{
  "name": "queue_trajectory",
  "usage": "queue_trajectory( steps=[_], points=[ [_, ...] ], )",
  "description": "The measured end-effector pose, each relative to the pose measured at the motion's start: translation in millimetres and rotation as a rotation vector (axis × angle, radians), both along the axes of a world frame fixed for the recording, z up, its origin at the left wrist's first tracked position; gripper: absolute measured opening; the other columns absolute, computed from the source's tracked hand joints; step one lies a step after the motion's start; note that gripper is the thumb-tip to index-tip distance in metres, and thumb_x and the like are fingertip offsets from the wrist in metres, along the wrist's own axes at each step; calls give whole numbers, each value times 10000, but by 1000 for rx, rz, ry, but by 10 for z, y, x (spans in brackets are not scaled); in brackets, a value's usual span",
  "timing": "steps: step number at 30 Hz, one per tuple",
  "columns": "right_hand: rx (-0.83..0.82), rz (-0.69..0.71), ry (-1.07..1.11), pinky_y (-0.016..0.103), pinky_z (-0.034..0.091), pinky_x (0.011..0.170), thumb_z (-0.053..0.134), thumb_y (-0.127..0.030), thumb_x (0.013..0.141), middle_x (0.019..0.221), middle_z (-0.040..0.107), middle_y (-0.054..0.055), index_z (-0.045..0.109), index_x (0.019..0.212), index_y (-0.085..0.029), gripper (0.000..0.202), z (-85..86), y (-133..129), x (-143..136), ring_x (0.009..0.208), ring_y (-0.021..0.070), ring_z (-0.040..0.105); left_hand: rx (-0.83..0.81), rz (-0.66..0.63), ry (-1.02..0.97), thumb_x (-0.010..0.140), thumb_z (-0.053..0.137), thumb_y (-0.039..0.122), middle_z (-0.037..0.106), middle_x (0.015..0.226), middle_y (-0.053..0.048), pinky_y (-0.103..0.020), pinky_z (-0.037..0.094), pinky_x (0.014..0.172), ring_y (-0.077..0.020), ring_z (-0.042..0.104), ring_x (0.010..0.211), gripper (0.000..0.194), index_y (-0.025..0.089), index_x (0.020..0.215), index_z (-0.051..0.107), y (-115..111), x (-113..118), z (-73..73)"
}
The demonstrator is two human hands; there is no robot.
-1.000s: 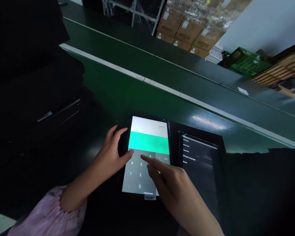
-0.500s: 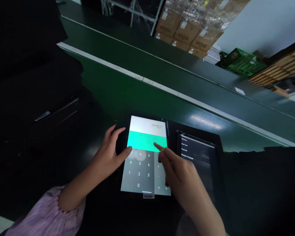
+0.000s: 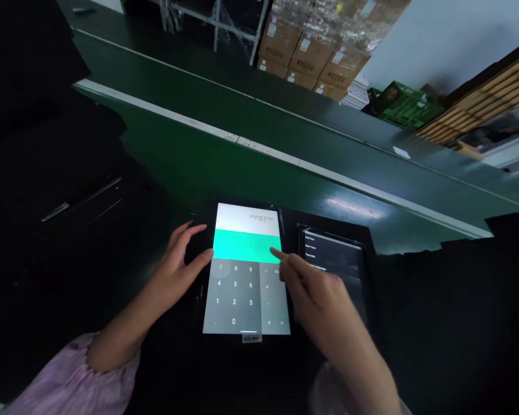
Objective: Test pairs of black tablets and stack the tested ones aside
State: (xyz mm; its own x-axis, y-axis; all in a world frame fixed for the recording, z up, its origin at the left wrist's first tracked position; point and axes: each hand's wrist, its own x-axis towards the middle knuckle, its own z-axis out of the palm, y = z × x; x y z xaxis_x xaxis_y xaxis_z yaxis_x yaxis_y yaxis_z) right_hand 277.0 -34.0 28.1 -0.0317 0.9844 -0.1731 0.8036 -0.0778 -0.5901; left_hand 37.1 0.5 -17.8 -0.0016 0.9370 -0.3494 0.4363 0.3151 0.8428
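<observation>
A lit tablet (image 3: 248, 288) shows a calculator, with a white entry strip of symbols, a green band and a grey keypad. My left hand (image 3: 176, 266) is open at its left side, fingers spread, the thumb tip at the edge near the green band. From the right comes my right hand (image 3: 315, 288), index finger stretched out over the green band's right end, the other fingers curled. It holds nothing; whether the fingertip touches the glass I cannot tell. Beside it a second tablet (image 3: 335, 259) with a dark text menu is partly covered by my right hand.
Both tablets lie on a dark surface. Beyond runs a green bench with a pale edge strip (image 3: 268, 151). Farther back are stacked cardboard boxes (image 3: 309, 55), a green crate (image 3: 409, 106), a wooden stack (image 3: 480, 95) and a metal shelf frame (image 3: 236, 31).
The view has shifted, so everything sits farther left. The entry strip's symbols have changed. My left thumb has moved off the keypad to the edge; my right index finger is farther right on the green band.
</observation>
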Motion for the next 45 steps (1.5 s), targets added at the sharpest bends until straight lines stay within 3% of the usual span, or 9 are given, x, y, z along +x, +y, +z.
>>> queue_trajectory(
  steps=[6, 12, 15, 18, 21, 27, 31, 39, 45],
  points=[
    [-8, -258, -101, 253, 391, 438, 400, -609, 980, 440, 511, -34, 768, 1096, -202, 560, 121, -130, 654, 410, 165, 545, 63, 55, -54, 856, 575, 569, 470, 1519, -38, -466, 292, 1223, -298, 375, 1446, 591, 292, 1378, 556, 82, -2, -18],
    [-112, -226, -18, 262, 475, 484, 379, -616, 976, 561, 636, -11, 734, 1166, -217, 568, 48, -95, 856, 438, 164, 595, 94, 68, -18, 815, 604, 531, 544, 1445, -83, -494, 281, 1220, -325, 464, 1372, 635, 253, 1384, 565, 481, 70, -38],
    [-90, -197, -2, 262, 496, 480, 377, -643, 961, 581, 666, -2, 744, 1143, -213, 593, 50, -93, 947, 421, 159, 594, 91, -13, 80, 778, 612, 498, 400, 1568, -128, -462, 255, 1239, -332, 353, 1469, 789, 210, 1494, 448, 743, 138, 77],
    [-23, -173, -16, 243, 486, 437, 373, -683, 957, 445, 565, -29, 748, 1161, -214, 634, 63, -125, 1116, 395, 165, 577, 25, -211, 248, 762, 611, 478, 180, 1673, -150, -467, 237, 1242, -345, 231, 1530, 939, 190, 1587, 267, 919, 185, 247],
    [-49, -135, 5, 223, 509, 425, 382, -706, 956, 500, 627, -17, 736, 1214, -233, 645, 74, -166, 1251, 436, 170, 634, -49, -371, 350, 749, 616, 495, 61, 1695, -171, -491, 219, 1238, -356, 173, 1546, 1040, 186, 1623, 143, 995, 199, 364],
    [55, -89, 48, 184, 452, 340, 421, -638, 980, 449, 557, -39, 725, 1266, -222, 589, 165, -195, 1235, 349, 131, 555, -54, -437, 420, 714, 632, 570, 29, 1694, -180, -457, 220, 1242, -357, 167, 1549, 1155, 155, 1635, 73, 1038, 160, 362],
    [34, -54, 56, 179, 468, 378, 449, -595, 992, 487, 569, -40, 722, 1263, -218, 538, 201, -171, 1180, 388, 121, 568, -73, -392, 351, 754, 609, 641, 91, 1705, -96, -491, 280, 1219, -354, 225, 1534, 1108, 267, 1642, 62, 1069, 35, 368],
    [-190, -23, 145, 220, 487, 510, 380, -565, 1040, 601, 587, -37, 698, 1268, -243, 506, 139, -139, 937, 462, 108, 549, -105, -464, 526, 767, 533, 744, 320, 1641, -18, -425, 325, 1210, -325, 386, 1458, 954, 292, 1584, 340, 1024, -151, 555],
    [-221, 54, 161, 230, 503, 576, 371, -546, 1053, 834, 680, 7, 675, 1309, -237, 503, 133, -128, 899, 517, 97, 562, -74, -495, 538, 720, 500, 814, 366, 1617, -5, -395, 337, 1200, -329, 415, 1432, 990, 291, 1555, 412, 1034, -127, 462]
  ],
)
